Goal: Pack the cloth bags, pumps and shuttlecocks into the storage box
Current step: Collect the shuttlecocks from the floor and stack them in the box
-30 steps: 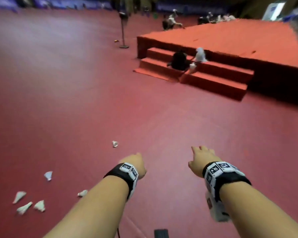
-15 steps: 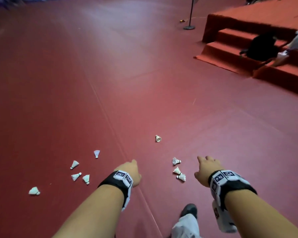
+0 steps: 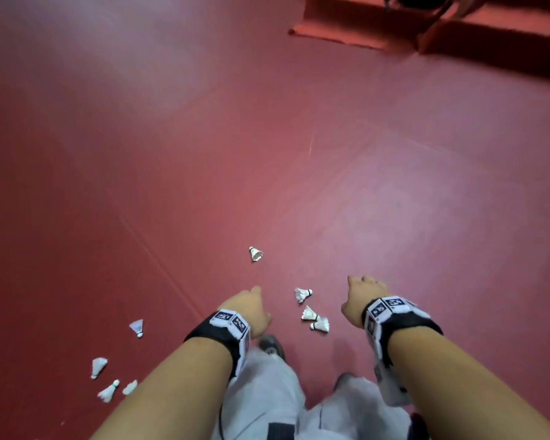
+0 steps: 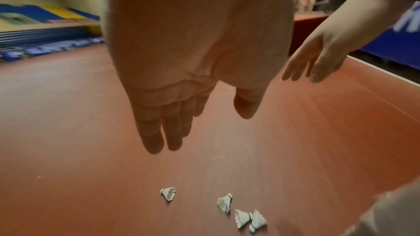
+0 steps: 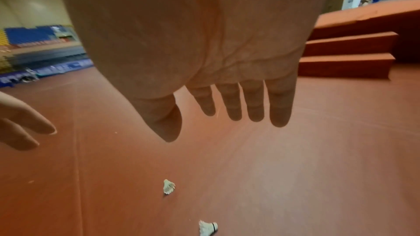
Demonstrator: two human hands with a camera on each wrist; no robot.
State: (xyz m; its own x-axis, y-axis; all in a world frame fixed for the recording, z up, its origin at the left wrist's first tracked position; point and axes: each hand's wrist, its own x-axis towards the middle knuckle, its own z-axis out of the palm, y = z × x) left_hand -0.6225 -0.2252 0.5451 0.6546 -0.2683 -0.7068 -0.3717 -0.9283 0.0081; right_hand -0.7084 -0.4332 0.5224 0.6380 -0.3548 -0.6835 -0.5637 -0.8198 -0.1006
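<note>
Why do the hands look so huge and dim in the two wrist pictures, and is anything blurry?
Left wrist view: the left hand fills the lens, shaded underneath; the background is smeared. Right wrist view: same for the right hand. Head view: pale glare on the floor; shuttlecocks fairly sharp.

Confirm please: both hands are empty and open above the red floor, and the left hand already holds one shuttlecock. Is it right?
Not quite. The left hand holds nothing: the left wrist view shows its fingers straight and bare, with the shuttlecocks lying on the red floor. The right hand is open too.
</note>
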